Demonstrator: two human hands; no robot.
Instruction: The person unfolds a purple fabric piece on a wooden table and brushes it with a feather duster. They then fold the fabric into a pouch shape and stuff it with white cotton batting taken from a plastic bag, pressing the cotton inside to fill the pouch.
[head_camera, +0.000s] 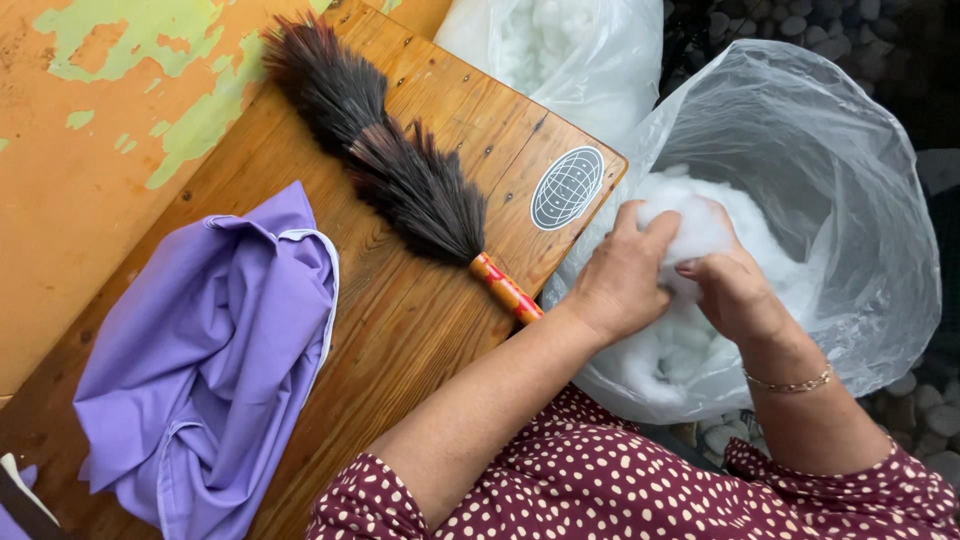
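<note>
Both my hands reach into a large clear plastic bag (860, 200) full of white fluffy stuffing (690, 345). My left hand (620, 280) and my right hand (735, 290) together grip one clump of the stuffing (690, 225) and hold it above the rest. A thin gold bracelet (790, 383) sits on my right wrist. My sleeves are dark red with pale dots.
A wooden table (400, 330) lies to the left, with a dark feather duster (400, 175) on a red and orange handle and a crumpled purple cloth (210, 370). A second bag of stuffing (560, 50) stands behind. Pebbles cover the ground at right.
</note>
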